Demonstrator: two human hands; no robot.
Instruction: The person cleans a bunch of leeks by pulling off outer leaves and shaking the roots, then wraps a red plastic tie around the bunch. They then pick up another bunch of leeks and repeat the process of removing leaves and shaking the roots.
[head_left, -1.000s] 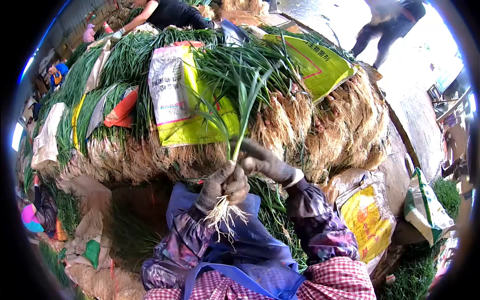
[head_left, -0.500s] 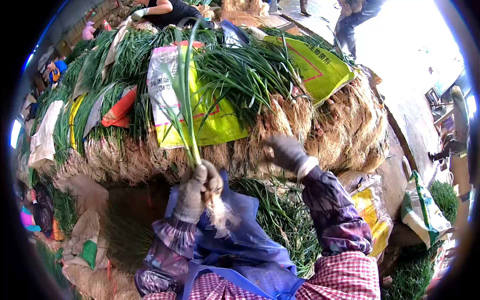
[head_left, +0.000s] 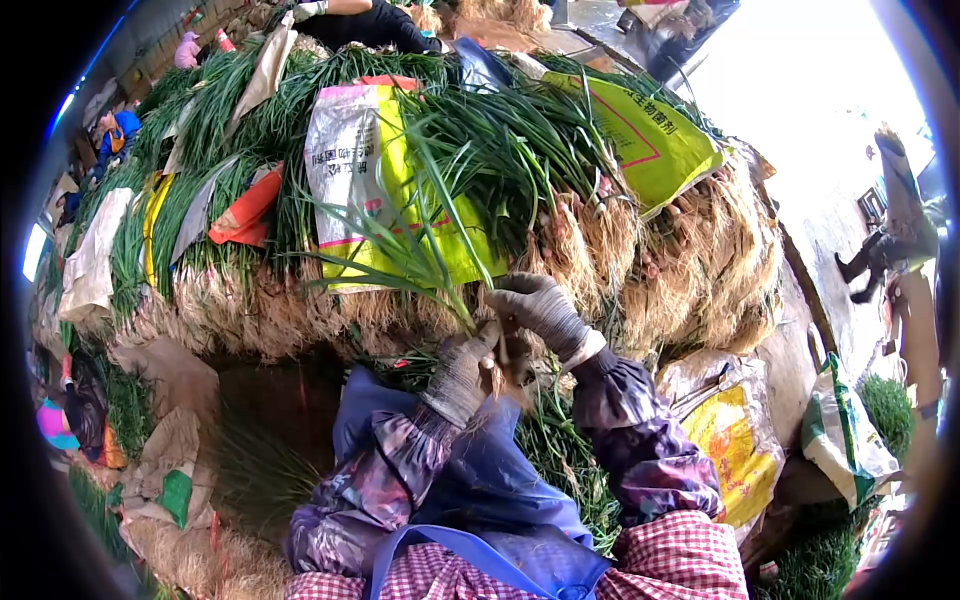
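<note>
Low in the middle of the head view, my gloved left hand (head_left: 463,376) is closed round the lower stems of a few green onions (head_left: 440,275), whose leaves fan up and to the left. Beside it my gloved right hand (head_left: 540,315) touches the same plants, its fingers pinched at a pale stem. The roots are mostly hidden by the gloves. Just beyond my hands lies a long heap of green onions (head_left: 510,150) with tan roots facing me. A white and yellow-green printed bag (head_left: 345,170) covers part of it.
More sacks and cloths lie on the heap, among them an orange piece (head_left: 246,212) and a yellow-green bag (head_left: 650,140). A yellow and white sack (head_left: 735,440) lies at the right, a green and white sack (head_left: 840,430) farther right. Other people (head_left: 115,140) are in the background.
My right hand has come left and down to the onions in my left hand. My left hand has moved right, and the leaves now lean left instead of standing upright.
</note>
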